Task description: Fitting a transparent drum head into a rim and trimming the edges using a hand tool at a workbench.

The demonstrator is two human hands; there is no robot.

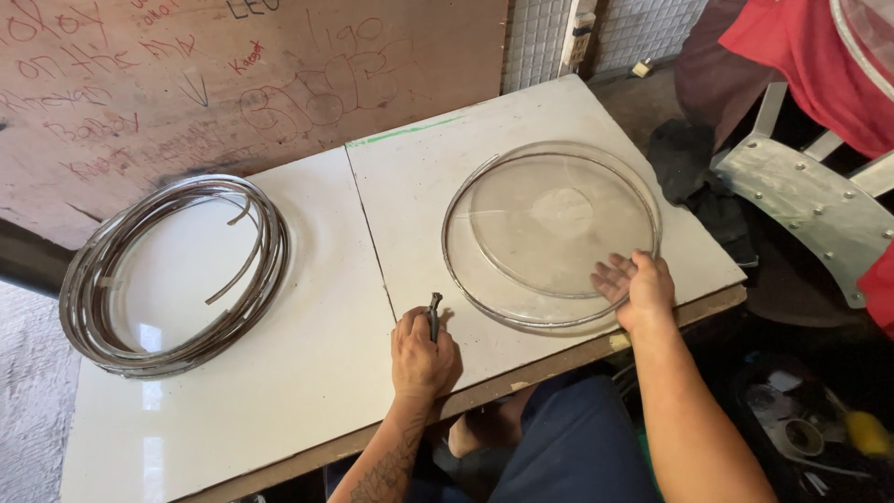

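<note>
A small dark tool [434, 312] is gripped upright in the closed left hand [421, 354], just left of the round clear disc [549, 233], whose near-right rim is pressed by the open right hand [638, 289].

Looks like a small workshop. Shown by a scribbled plywood board [186, 84], coiled metal strips [172, 275], and a riveted metal sheet [810, 210].

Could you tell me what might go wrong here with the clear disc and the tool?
The clear disc lies near the table edge, steadied only by the right hand, so it could slide off. The tool in the left hand points toward the rim and might scratch it.
</note>
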